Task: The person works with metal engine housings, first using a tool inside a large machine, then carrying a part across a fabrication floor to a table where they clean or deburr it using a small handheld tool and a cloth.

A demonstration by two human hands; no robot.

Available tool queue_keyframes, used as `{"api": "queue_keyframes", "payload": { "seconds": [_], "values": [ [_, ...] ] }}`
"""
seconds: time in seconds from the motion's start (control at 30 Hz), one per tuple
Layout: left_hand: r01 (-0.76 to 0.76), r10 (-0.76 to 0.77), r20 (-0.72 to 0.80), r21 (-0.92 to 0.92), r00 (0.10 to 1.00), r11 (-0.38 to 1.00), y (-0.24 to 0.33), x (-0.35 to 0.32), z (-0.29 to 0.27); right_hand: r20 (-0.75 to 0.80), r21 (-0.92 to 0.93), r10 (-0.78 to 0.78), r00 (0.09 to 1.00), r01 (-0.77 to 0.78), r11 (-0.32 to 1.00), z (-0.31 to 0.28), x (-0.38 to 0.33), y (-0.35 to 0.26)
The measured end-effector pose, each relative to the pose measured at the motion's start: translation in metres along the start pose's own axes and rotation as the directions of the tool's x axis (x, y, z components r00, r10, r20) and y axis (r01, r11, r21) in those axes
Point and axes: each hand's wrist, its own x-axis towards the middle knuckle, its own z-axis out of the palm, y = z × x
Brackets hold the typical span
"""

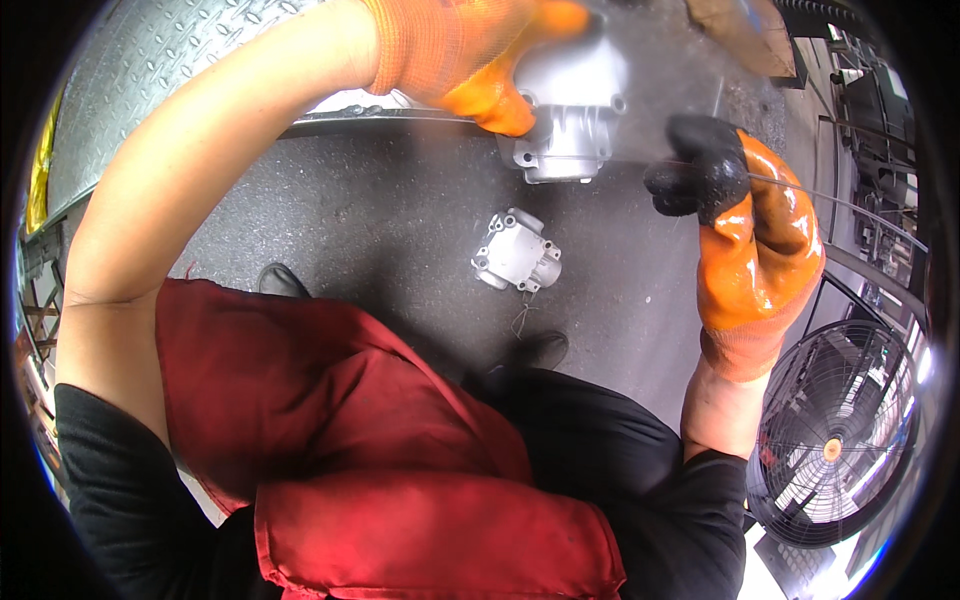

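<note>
My left hand, in an orange knit glove with a coated palm, grips a silver cast metal housing at the top of the head view. Its thumb presses the near left side, and its fingers reach over the far part, where they blur. To the right, apart from the housing, my right hand is closed. It wears a wet, shiny orange glove with black fingertips. A thin wire runs from its pinched fingers toward the right rim. The wire's other end cannot be made out.
A second silver casting lies on the dark grey floor between my shoes, with thin wire beside it. A tread-plate metal surface spans the upper left. A large caged fan stands at the right. A brown block sits at the upper right.
</note>
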Motion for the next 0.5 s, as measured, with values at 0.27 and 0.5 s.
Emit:
{"api": "queue_keyframes", "payload": {
  "seconds": [0.27, 0.5],
  "values": [
    [-0.026, 0.026, 0.004, -0.01, 1.0, 1.0, 0.017, -0.011, -0.013, 0.149, -0.12, -0.148, 0.978, 0.166, 0.979, 0.011, 0.007, 0.008],
    [-0.025, 0.024, -0.033, -0.037, 0.999, 0.999, 0.017, -0.017, -0.013, 0.184, -0.122, -0.068, 0.981, 0.091, 0.988, 0.012, 0.012, 0.001]
  ]
}}
